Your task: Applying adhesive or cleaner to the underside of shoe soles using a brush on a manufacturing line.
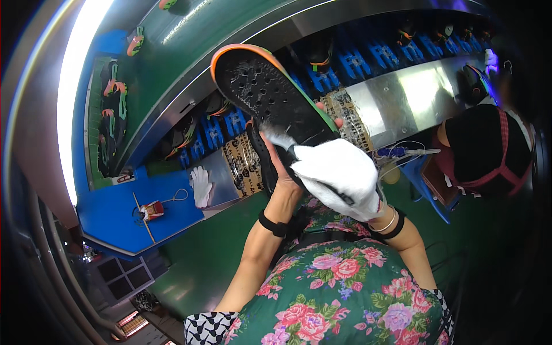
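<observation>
Left hand (283, 171) curled round perforated glossy-black sole (259, 95), orange-green rim, held up ahead of floral garment (322, 282). Right hand (336, 175), white fabric glove (348, 161), fingers closed on pale-bristled brush (280, 138).

Right grip (336, 178): fingers buried in white glove, can't make out. Brush (280, 138): bristles smeared, handle mostly covered. Glove also blocks near end of shoe (287, 106). Left grip (278, 160): most fingers behind shoe, only some tips show at far edge. Dark piece (261, 155) behind left grip partly covered, kind unclear. Small red item (152, 211) on blue bench (109, 195): too small to tell. Shoe part (167, 4) cut by top edge. Patterned sleeve (210, 328) cut by lower edge. Co-worker (483, 144): head lost in blur.
</observation>
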Demonstrator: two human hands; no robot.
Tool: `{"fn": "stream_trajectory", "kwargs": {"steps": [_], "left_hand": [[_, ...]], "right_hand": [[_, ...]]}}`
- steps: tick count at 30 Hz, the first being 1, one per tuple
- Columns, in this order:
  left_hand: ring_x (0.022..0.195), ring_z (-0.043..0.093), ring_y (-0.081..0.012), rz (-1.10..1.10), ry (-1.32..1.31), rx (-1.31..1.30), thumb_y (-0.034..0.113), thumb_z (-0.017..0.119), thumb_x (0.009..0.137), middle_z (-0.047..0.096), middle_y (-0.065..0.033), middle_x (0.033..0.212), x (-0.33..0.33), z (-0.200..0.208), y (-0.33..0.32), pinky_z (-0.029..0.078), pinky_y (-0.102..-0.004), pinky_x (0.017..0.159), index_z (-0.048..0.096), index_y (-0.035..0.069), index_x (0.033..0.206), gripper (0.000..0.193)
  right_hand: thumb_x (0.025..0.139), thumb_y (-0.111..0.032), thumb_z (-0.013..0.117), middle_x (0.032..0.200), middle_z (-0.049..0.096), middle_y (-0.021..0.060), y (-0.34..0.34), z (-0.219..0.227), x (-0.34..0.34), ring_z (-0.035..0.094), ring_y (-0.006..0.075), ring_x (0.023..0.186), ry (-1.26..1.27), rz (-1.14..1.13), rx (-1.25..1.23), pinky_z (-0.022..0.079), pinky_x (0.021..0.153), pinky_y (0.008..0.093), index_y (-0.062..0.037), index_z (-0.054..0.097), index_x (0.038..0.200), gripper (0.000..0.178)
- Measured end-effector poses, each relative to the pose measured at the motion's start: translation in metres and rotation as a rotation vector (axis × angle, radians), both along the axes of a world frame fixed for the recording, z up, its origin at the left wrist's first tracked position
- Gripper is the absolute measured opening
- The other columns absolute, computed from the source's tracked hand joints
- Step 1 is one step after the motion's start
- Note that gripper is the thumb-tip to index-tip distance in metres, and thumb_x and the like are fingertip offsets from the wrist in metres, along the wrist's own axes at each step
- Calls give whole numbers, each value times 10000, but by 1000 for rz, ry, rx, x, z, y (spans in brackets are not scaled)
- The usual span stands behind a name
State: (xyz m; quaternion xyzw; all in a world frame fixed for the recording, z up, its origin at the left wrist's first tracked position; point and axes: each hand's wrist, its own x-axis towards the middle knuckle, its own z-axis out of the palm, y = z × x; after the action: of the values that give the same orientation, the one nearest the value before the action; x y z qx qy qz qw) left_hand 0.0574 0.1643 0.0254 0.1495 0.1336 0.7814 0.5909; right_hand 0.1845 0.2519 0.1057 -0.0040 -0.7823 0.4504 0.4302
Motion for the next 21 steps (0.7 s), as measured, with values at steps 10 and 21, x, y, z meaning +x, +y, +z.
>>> {"fn": "stream_trajectory", "kwargs": {"steps": [10,21], "left_hand": [[1268,578,-459,0,-161,28,913,482,813,578,-240,1397,3,6,7,521,-637,995,340,101,1574,1123],[1182,587,-556,-36,-257,143,841,602,807,479,-318,1473,-9,2,9,552,-644,961,315,194,1592,1056]], "right_hand": [[765,-32,806,994,776,126,-9,-9,11,740,283,877,0,43,-56,581,796,382,-51,793,1006,243],[752,-25,817,1067,779,119,-8,-18,24,743,279,875,-50,138,-111,582,781,384,-81,794,1008,262]]}}
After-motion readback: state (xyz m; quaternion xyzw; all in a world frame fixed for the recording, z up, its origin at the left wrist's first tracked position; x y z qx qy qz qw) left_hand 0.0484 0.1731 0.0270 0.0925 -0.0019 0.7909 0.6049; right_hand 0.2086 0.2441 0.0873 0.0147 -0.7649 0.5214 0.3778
